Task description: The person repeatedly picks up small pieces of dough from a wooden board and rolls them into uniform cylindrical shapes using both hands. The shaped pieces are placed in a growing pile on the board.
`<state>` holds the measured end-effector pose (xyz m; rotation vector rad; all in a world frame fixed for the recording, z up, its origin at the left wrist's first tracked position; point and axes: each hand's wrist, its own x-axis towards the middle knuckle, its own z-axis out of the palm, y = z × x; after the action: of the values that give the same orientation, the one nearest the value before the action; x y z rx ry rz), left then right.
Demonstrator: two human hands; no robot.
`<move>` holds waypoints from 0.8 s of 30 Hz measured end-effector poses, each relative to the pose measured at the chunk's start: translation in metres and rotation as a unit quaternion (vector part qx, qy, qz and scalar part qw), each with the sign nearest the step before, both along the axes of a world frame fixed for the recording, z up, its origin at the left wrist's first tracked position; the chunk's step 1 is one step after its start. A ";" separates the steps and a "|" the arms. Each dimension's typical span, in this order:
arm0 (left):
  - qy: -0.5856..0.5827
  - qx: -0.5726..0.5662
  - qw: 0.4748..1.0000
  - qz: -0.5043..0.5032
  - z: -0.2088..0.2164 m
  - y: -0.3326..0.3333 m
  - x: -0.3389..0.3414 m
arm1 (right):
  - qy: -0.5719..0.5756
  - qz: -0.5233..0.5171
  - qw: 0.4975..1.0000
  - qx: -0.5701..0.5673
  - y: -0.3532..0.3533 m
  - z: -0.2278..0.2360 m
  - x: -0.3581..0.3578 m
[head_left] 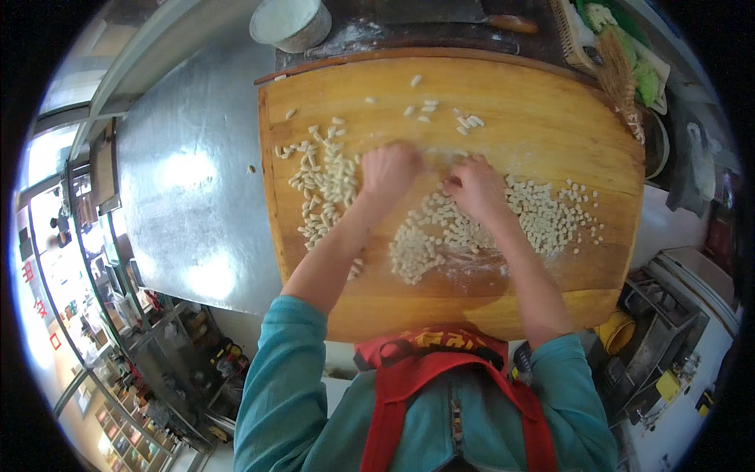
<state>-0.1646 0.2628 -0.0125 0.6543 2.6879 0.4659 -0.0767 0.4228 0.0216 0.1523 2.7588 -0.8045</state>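
Observation:
My left hand [388, 171] is over the middle of the wooden board [543, 102], its fingers smeared by motion. Just right of it, my right hand [477, 189] has its fingers curled together at the far edge of a heap of small cut dough pieces [543, 216]; what sits between the fingertips is hidden. Another mass of dough cubes [415, 252] lies nearer to me, between my forearms. Left of my left hand spread many longer, rolled dough pieces [334, 177]. A few more rolled pieces [470, 122] lie scattered beyond my hands.
A steel tabletop [189, 189] adjoins the board on the left, with one stray dough piece [251, 169] on it. At the back stand a white tub of flour [289, 23] and a wooden handle [513, 24]. A straw brush [617, 71] hangs over the board's far right corner.

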 end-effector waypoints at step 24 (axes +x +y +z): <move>0.023 0.200 0.972 -0.121 0.001 -0.011 0.041 | 0.016 -0.155 0.986 -0.053 0.018 -0.020 0.008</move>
<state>-0.1233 0.2517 -0.0118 1.0992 2.5244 0.9446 -0.0686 0.4410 0.0019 0.5631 2.7514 -1.0365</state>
